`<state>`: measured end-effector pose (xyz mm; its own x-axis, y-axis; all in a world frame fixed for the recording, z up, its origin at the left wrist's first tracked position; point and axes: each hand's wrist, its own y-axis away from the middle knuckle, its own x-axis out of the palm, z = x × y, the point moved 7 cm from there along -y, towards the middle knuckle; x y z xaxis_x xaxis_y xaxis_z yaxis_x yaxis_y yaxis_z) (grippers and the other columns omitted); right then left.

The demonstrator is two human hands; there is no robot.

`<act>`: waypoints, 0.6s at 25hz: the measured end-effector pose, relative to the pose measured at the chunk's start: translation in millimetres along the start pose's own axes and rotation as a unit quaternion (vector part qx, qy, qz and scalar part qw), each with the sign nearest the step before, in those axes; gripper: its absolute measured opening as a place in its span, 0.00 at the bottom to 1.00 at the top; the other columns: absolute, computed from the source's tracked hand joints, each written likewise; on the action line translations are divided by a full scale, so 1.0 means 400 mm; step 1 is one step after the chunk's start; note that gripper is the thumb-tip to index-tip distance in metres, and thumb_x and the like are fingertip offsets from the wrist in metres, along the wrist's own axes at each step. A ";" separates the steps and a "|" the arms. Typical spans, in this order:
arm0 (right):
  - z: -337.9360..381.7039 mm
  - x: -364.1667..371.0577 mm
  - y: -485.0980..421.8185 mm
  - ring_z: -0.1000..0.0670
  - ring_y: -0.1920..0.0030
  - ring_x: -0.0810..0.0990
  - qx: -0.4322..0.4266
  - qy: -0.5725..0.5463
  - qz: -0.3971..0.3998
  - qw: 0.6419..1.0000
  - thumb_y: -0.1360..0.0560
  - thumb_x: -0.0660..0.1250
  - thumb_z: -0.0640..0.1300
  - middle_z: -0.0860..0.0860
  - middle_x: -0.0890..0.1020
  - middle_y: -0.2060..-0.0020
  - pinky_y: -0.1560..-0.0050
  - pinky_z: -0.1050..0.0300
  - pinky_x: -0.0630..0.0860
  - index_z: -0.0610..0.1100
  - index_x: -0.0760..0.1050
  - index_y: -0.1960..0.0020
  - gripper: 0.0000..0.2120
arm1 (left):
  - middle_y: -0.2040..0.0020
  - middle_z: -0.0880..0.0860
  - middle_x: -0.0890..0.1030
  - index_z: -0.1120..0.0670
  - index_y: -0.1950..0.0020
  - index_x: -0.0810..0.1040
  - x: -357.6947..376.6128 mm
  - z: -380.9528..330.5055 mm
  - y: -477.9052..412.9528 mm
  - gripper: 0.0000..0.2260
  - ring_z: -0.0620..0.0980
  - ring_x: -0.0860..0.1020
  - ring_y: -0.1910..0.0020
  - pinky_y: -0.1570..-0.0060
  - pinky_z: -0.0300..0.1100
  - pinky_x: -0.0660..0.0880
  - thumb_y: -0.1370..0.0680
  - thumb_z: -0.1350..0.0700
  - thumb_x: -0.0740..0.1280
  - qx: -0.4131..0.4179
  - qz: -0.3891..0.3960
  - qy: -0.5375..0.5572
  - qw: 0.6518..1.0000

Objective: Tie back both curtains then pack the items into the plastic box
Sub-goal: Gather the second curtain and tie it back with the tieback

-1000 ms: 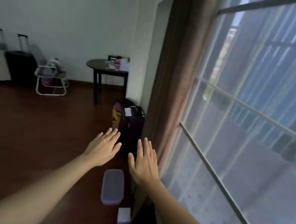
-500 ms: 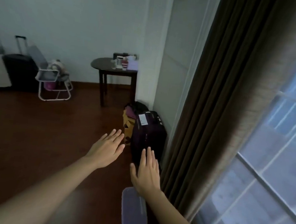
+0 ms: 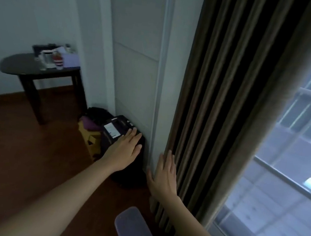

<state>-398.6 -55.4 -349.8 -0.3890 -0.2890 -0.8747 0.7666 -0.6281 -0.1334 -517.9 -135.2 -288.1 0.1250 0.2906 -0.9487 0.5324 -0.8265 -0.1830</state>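
A brown pleated curtain (image 3: 228, 106) hangs loose from top to floor beside the window. My right hand (image 3: 164, 174) reaches forward with straight fingers, its fingertips near the curtain's left edge; whether it touches the cloth is unclear. My left hand (image 3: 124, 151) is stretched out flat and empty, in front of a dark suitcase. A lidded plastic box (image 3: 135, 231) with a purple tint lies on the floor below my arms.
The dark suitcase (image 3: 114, 132) and a yellow bag (image 3: 91, 140) stand against the white wall panel (image 3: 138, 58). A round dark table (image 3: 37, 69) with small items stands at the back left. The window (image 3: 289, 170) fills the right. The floor is brown wood (image 3: 21, 161).
The view has swung right and closer to the curtain, which now fills the middle. Both hands have moved forward toward the curtain's left edge, staying flat and empty.
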 end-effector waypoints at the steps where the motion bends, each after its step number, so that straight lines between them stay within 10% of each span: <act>1: -0.005 -0.004 -0.036 0.43 0.24 0.38 0.010 -0.001 -0.014 1.000 0.23 0.45 0.64 0.44 0.39 0.24 0.26 0.52 0.41 0.42 0.42 0.23 0.37 | 0.22 0.54 0.50 0.55 0.24 0.54 0.005 -0.004 -0.046 0.23 0.51 0.48 0.23 0.26 0.46 0.50 0.17 0.48 0.49 0.019 -0.005 0.015 1.000; 15: -0.032 -0.165 -0.338 0.41 0.24 0.43 0.075 0.019 -0.144 0.987 0.22 0.60 0.51 0.40 0.33 0.26 0.25 0.53 0.53 0.43 0.49 0.23 0.33 | 0.23 0.54 0.49 0.50 0.28 0.65 -0.043 -0.151 -0.505 0.20 0.44 0.52 0.25 0.31 0.29 0.52 0.20 0.58 0.62 0.256 -0.028 0.320 0.912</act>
<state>-470.2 58.0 -279.8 -0.5581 -0.0584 -0.8277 0.5418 -0.7811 -0.3102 -577.0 55.9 -219.2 0.6604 0.4250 -0.6190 0.1129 -0.8712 -0.4777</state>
